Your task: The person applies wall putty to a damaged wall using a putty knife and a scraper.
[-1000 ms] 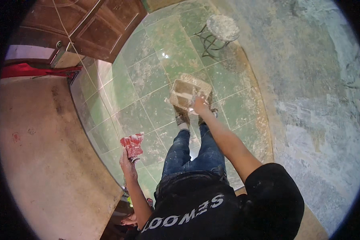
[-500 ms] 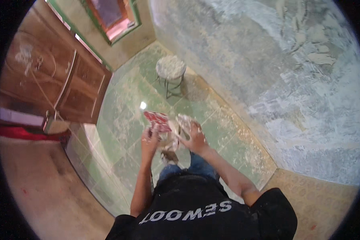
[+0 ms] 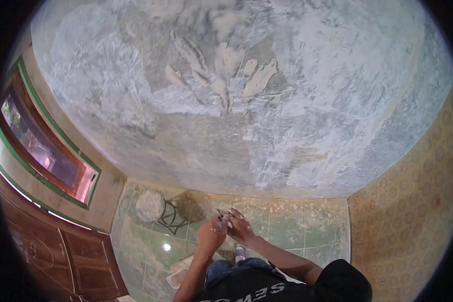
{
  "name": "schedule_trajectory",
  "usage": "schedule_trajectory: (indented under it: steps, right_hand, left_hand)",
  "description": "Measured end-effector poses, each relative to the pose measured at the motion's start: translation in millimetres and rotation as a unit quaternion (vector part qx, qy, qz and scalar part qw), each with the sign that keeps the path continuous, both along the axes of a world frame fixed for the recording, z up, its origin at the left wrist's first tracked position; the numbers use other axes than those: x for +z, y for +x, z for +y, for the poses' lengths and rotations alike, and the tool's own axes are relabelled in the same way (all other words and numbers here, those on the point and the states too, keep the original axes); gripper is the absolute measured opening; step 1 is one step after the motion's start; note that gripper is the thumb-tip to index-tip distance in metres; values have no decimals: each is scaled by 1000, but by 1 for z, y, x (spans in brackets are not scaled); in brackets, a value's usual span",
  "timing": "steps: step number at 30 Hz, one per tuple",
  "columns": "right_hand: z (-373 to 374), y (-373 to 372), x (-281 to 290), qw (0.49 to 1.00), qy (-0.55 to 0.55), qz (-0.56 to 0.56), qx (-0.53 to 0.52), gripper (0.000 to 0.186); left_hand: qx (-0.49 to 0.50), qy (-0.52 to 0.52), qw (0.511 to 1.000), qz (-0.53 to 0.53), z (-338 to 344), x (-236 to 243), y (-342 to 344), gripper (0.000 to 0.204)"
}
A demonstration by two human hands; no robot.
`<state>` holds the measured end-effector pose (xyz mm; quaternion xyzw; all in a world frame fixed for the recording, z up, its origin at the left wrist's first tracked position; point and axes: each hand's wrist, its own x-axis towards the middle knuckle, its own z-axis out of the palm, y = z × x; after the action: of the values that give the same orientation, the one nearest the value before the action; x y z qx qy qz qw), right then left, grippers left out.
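Observation:
My left hand (image 3: pixel 213 234) and my right hand (image 3: pixel 240 229) are close together in front of me, low over the floor, both with fingers bent and closed. White smears cover the fingers. Between them shows the narrow dark edge of a thin flat piece (image 3: pixel 221 215), held at the left fingers; its face is turned away from view. What the right fingers hold, if anything, is hidden. Beyond the hands rises a grey-white wall (image 3: pixel 196 146), with thick raised putty patches (image 3: pixel 260 79) higher up.
A round stool (image 3: pixel 150 205) with a white-crusted seat and dark legs stands left of the hands. A pale tray-like thing (image 3: pixel 177 278) lies by my left forearm. The green tiled floor (image 3: pixel 287 226) has white spatter. Left are a green-framed window (image 3: pixel 60 161) and brown door (image 3: pixel 80 256); right, a patterned wall (image 3: pixel 402 211).
The view has swung right and up to face the wall. My hands, apart before, have come together. The red, white-smeared flat piece in my left hand no longer shows its face.

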<state>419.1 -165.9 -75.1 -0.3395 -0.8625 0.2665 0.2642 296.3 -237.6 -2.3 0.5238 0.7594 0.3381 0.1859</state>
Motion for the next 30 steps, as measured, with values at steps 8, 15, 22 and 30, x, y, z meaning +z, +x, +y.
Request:
schedule_trajectory:
  steps: [8,15,22,30]
  right_hand:
    - [50,11,-8,849,-288,428,-114,27]
    - [156,40,104,930,-103,259,-238,40]
    - [258,1,224,852,282,263,-355,43]
    - [324,-144,247,779,286,139,-541,48]
  left_hand:
    - [-91,15,989,-117,23,15,-23,40]
    - [113,33,961,-250,3,-15,-139,40]
    - [166,82,951,-247,48,-61,-265,41]
    - [22,43,969,-241,174,-30,-364,40]
